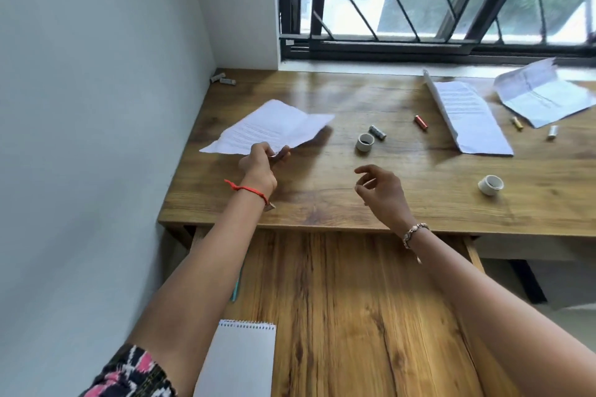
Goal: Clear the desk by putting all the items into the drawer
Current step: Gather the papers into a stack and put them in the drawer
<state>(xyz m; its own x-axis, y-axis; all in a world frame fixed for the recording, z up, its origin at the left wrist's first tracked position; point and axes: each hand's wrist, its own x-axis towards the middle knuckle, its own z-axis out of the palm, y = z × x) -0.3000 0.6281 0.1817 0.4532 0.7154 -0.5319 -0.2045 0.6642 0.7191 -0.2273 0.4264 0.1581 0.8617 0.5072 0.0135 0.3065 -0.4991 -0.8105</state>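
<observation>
Left hand [262,162] pinches printed sheet [267,129] by its near edge — right hand [380,192] hovers over desk [322,203], fingers loosely curled, holding nothing.

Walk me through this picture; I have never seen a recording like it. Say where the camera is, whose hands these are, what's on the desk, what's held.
No machine here: a person wears one camera on the head, looking down at their own hands. The left hand pinches a printed sheet above the wooden desk; the right hand hovers open, holding nothing. On the desk lie two more papers, two tape rolls and several small batteries. Below, the open drawer holds a notepad.
</observation>
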